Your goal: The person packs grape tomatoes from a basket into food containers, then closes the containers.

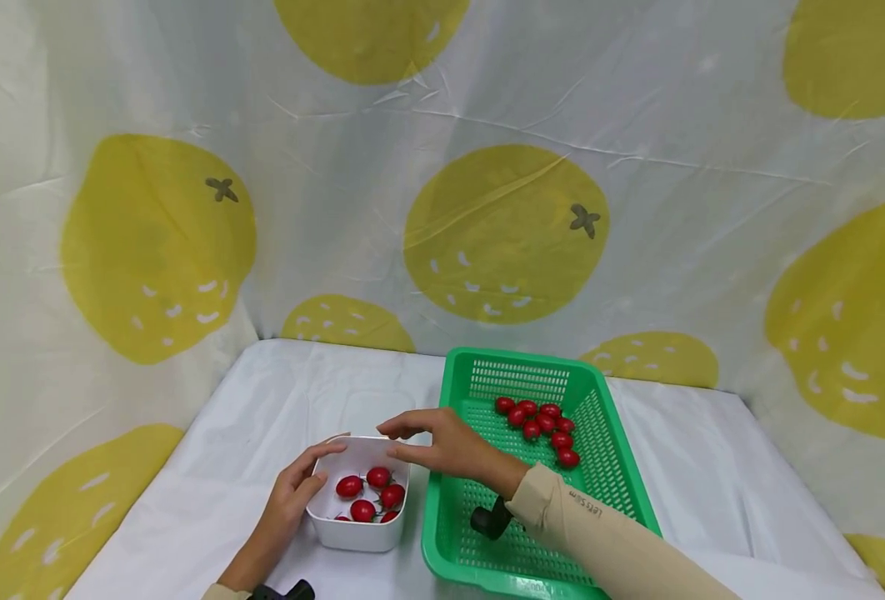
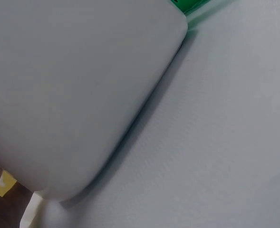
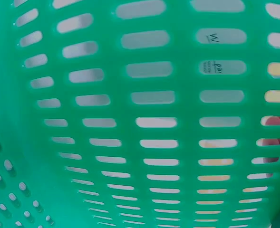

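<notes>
A white square tub stands on the cloth with several red cherry tomatoes inside. At its left side my left hand holds the tub, with the thumb and fingers at the rim. In the left wrist view the tub's smooth wall fills the upper left. My right hand is over the tub's right back corner, thumb and fingers apart with nothing seen between them. The right forearm passes over a green slotted basket, whose wall fills the right wrist view.
More cherry tomatoes lie grouped toward the back of the basket, just right of the tub. White cloth covers the table. A curtain with yellow fruit prints closes off the back and sides.
</notes>
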Demonstrator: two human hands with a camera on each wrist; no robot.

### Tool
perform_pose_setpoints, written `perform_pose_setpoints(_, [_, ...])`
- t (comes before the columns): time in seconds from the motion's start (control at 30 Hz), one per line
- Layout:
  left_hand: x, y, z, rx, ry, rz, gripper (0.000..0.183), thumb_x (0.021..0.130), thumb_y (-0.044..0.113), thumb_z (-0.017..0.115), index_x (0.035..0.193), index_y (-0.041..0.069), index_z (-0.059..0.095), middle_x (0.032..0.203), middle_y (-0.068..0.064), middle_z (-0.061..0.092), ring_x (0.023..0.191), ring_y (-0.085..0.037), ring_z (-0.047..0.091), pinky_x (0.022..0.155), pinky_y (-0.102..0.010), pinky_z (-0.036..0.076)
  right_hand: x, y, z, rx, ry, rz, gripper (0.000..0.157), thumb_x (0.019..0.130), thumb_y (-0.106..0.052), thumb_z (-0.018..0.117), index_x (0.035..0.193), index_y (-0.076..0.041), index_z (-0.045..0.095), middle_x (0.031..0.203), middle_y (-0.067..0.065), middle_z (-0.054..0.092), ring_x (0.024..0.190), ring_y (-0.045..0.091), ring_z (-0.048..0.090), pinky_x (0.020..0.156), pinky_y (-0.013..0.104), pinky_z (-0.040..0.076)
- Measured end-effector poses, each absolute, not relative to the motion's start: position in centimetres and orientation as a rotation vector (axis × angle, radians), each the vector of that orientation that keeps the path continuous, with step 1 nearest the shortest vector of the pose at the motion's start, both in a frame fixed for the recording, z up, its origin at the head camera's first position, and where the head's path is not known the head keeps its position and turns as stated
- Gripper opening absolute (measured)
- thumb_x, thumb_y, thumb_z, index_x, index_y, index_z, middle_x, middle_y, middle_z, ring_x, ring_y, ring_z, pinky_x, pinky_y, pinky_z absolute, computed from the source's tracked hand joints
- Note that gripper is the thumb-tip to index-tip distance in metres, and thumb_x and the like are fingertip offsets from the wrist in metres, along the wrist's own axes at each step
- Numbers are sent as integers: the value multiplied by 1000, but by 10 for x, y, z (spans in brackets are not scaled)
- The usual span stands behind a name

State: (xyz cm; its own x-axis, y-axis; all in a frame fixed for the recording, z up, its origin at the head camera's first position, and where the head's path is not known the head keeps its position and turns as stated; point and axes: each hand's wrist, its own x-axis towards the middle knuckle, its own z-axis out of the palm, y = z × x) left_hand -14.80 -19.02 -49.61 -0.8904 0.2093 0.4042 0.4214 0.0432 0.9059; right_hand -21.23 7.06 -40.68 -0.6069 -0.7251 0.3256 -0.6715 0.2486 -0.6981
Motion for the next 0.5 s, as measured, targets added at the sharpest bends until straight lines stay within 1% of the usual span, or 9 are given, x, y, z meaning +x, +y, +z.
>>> perform_pose_setpoints(0.13, [-148, -189, -494, -637, -2161, -1960, 35, 100, 2, 39, 132, -2, 52, 144, -14, 47, 137, -7, 35, 107, -10, 21, -214, 72, -405, -1268, 2423, -1345, 29, 91, -28, 68, 119, -18, 68, 114, -4, 69, 100, 10, 65, 89, 31, 52])
perform_pose_setpoints(0.3, [-147, -188, -495, -636, -2144, -1966, 35, 99, 1, 39, 131, -3, 52, 143, -17, 47, 137, -8, 36, 107, -11, 22, -214, 73, -401, -1178, 2407, -1391, 29, 92, -30, 66, 119, -20, 68, 116, -3, 69, 101, 6, 65, 89, 31, 53])
perform_pose_setpoints(0.5, [-147, -189, -495, -650, -2134, -1972, 34, 100, 2, 40, 131, -1, 53, 143, -16, 47, 137, -8, 36, 107, -11, 23, -215, 80, -391, -1145, 2382, -1459, 27, 92, -28, 67, 118, -18, 68, 114, -2, 69, 101, 8, 65, 89, 35, 53])
